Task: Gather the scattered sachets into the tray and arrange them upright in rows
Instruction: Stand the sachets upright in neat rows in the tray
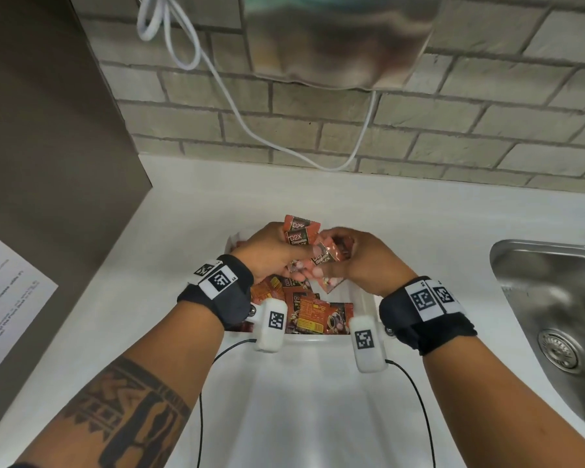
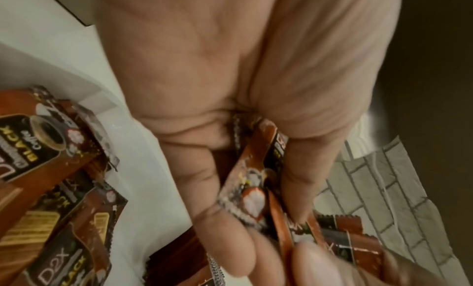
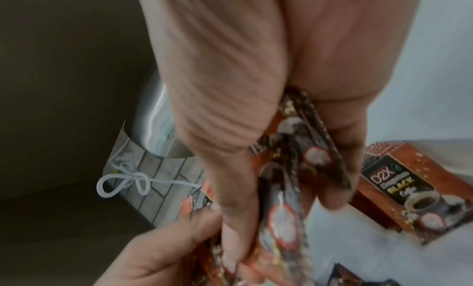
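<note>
Both grips grasp orange-brown foil coffee sachets (image 1: 298, 236): our left hand (image 1: 267, 251) and right hand (image 1: 368, 261) square them above the white plastic tray (image 1: 363, 298); next, we judge, stand them upright.

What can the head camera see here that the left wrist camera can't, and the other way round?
Only the head view shows the steel sink, the printed sheet, the white cable on the brick wall, and both wristbands.

Only the left wrist view shows the left hand's grip from inside: fingers curled round a bunch of sachets, and print on loose packets reading BLACK.

Both show the held sachets, the white tray, and the right hand meeting the left.
</note>
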`<state>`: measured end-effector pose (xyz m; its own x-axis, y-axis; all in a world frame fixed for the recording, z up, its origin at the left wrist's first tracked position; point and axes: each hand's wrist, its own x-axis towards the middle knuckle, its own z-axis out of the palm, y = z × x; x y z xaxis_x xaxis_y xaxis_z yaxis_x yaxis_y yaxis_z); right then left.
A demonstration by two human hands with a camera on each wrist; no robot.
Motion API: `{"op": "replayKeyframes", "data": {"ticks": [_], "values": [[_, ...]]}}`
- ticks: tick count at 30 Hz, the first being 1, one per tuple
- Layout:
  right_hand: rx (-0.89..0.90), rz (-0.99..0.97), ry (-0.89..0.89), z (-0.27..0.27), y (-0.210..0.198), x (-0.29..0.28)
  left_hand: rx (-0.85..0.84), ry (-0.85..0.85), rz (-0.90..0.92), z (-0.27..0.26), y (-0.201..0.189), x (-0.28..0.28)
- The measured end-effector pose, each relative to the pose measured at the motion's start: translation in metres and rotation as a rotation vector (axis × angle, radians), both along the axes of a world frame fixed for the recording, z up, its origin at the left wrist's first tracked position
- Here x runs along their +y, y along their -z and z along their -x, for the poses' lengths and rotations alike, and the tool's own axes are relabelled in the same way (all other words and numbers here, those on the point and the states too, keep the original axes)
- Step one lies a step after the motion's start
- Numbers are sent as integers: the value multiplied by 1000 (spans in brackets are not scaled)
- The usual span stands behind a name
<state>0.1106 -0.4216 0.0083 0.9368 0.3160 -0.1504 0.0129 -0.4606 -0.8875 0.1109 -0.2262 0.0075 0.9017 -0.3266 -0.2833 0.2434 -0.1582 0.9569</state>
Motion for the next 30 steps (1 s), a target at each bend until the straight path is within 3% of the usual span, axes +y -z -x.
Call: {"op": "replayKeyframes", "data": {"ticks": [2, 6, 10, 14, 17, 23, 26, 30], "values": [[40, -15, -11, 2, -2, 3, 38, -11, 58, -1, 2, -2], [90, -234, 177, 2, 3, 0, 138, -37, 229, -3, 8, 1], [-31, -228, 229, -1, 7, -1, 58, 55, 168, 3, 8, 2], [105, -358, 184, 1, 7, 8, 9, 31, 151, 6, 9, -6], [109, -428, 186, 0, 7, 7, -15, 26, 175, 8, 11, -8], [95, -540, 342, 0, 0, 0, -4, -88, 115, 7, 9, 2], [16, -483, 361, 5, -5, 6, -53, -139, 70, 7, 9, 0], [162, -527, 192, 14, -15, 18, -133, -159, 60, 8, 13, -15]]}}
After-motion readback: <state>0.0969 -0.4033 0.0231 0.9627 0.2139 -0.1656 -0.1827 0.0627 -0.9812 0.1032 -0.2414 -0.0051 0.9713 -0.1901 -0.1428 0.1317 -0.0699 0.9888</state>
